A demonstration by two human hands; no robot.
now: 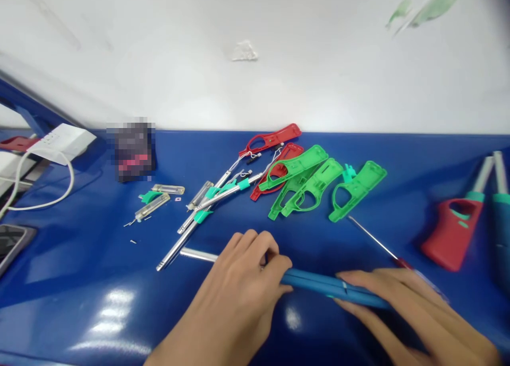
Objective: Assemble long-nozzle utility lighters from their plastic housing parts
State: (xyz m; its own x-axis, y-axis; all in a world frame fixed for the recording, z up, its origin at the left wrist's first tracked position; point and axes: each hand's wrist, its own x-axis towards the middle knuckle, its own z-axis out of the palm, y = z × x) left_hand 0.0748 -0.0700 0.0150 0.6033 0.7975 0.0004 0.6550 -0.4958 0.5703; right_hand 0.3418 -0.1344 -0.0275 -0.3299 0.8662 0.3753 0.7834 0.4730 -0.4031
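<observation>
A blue long-neck lighter (314, 281) lies across the front of the table, held between both of my hands. My left hand (247, 281) is closed around its front end, and the metal tube (199, 255) sticks out to the left. Around the rear of the blue handle, the fingers of my right hand (398, 302) are closed. A seam runs along the handle's edge. Just beyond my right hand lies a screwdriver (376, 240), its handle partly covered. Green casing halves (314, 188) and red casing halves (274, 137) lie farther back.
Loose metal tubes with wires (223, 194) and clear fuel tanks (153, 206) lie left of centre. A red lighter (454, 230) and another blue lighter (501, 217) are at right. A white power strip (66, 143), a phone (14, 244) and a dark blurred item (135, 151) stand left.
</observation>
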